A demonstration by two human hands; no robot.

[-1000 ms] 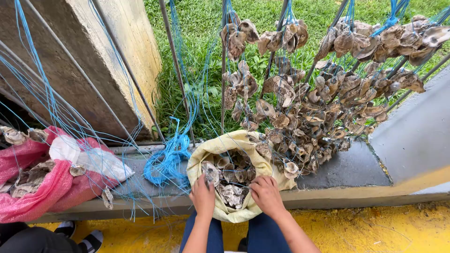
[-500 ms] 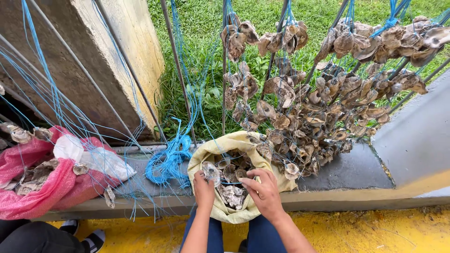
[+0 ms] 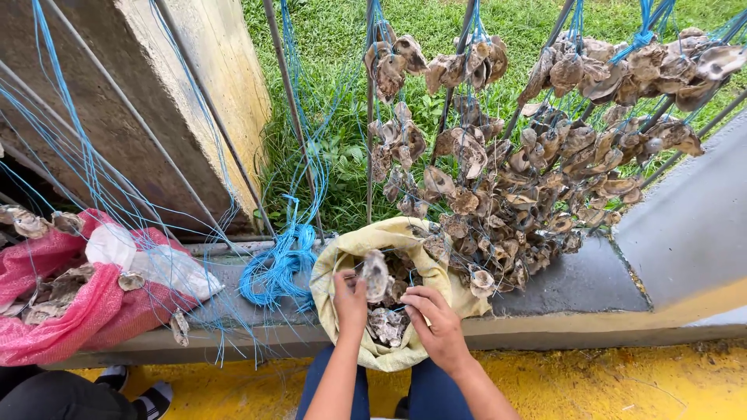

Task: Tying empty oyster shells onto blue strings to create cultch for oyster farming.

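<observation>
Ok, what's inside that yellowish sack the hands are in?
The yellowish sack holds rough grey-brown shells. The left hand lifts one shell; the right hand reaches in. Both hands and the sack's folds cover anything deeper.

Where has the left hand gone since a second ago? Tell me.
Yes: the left hand rose slightly toward the sack's far rim, now holding up a shell.

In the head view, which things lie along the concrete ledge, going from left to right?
Red mesh bag with shells → white plastic bag → bundle of blue cord → tan sack, left hand holding a shell, right hand → hanging strung shells.
</observation>
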